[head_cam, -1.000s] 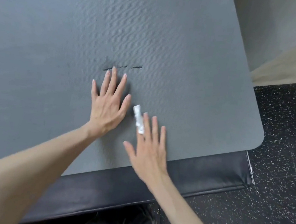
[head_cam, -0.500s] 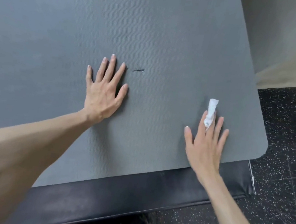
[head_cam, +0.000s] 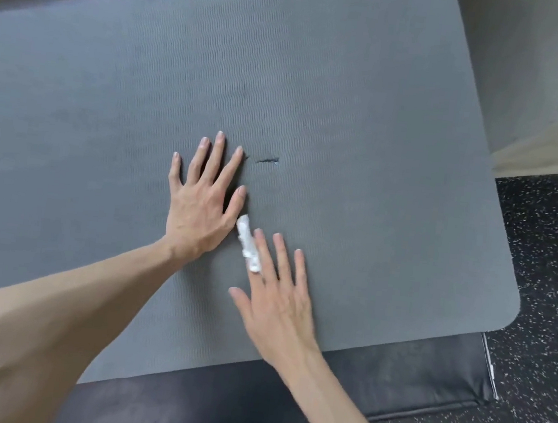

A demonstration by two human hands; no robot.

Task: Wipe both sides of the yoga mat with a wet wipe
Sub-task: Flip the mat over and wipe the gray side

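Head view: rolled wet wipe (head_cam: 248,244) under right hand (head_cam: 278,301) points up-left on yoga mat (head_cam: 349,115).

The yoga mat (head_cam: 317,94) is grey with a fine wavy ribbed pattern and a short dark mark near its middle. On it, the wet wipe (head_cam: 248,244) is white. The pad (head_cam: 408,380) beneath the mat is glossy black, and the floor (head_cam: 547,267) to the mat's right is black speckled with white.

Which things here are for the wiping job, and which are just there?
For the job:
yoga mat
wet wipe
left hand, pressing flat on the mat
right hand, pushing the wipe

Just there:
black pad under the mat
speckled floor
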